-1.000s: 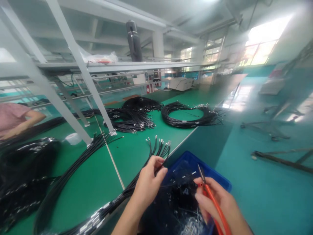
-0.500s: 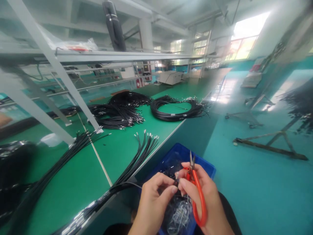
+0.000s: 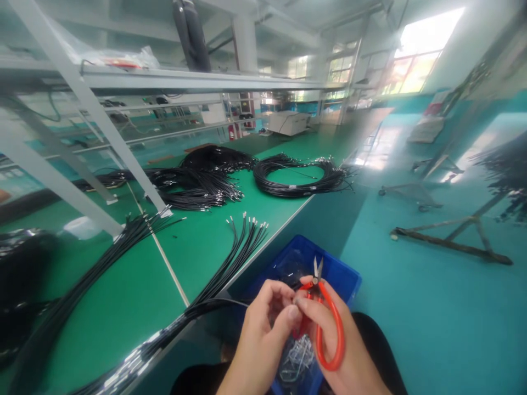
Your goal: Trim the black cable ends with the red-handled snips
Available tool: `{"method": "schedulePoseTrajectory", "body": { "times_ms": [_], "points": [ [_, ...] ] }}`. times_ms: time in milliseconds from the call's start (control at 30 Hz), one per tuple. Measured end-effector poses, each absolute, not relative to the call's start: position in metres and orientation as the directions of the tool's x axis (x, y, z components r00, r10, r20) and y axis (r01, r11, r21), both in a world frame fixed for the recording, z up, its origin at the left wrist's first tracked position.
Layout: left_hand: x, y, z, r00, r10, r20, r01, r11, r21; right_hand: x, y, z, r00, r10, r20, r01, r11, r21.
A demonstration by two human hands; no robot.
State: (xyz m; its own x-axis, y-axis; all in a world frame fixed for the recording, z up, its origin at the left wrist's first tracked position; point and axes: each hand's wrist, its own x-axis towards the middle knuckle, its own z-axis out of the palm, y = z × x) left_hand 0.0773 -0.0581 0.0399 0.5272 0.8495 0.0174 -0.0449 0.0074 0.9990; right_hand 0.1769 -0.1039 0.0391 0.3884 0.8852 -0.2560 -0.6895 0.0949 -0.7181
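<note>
My left hand (image 3: 265, 323) is closed in a pinch on the end of a thin black cable (image 3: 230, 301), which runs in from the left; its tip is hidden by my fingers. My right hand (image 3: 349, 334) is wrapped around red-handled scissors (image 3: 338, 323). The scissor blades point up and away from me, slightly apart. My right thumb and forefinger meet the left fingertips at the cable end. Below both hands sits a blue bin (image 3: 349, 270) with clear plastic scraps (image 3: 297, 356) in it.
A bundle of black cables (image 3: 222, 271) with pale tips lies along the green table's edge. Farther back are a coiled cable bundle (image 3: 284, 190) and cable piles (image 3: 197, 189). White shelf posts (image 3: 111, 131) rise at left. A wheeled stand (image 3: 453, 247) is on the floor at right.
The scissors have tilted left, and their blades show a wider gap. My fingertips have drawn closer together, covering the dark piece between them. The view has shifted slightly.
</note>
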Motion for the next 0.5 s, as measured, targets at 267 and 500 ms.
{"method": "schedulePoseTrajectory", "body": {
  "times_ms": [267, 500],
  "points": [
    [0.076, -0.055, 0.038, 0.495, 0.869, -0.003, -0.16, 0.094, 0.983, 0.174, -0.106, 0.035, 0.278, 0.94, -0.198, -0.732, 0.074, -0.677],
    [0.073, -0.049, 0.038, 0.544, 0.839, -0.026, -0.25, 0.191, 0.949, 0.176, -0.102, 0.032, 0.235, 0.943, -0.235, -0.788, 0.044, -0.614]
  ]
}}
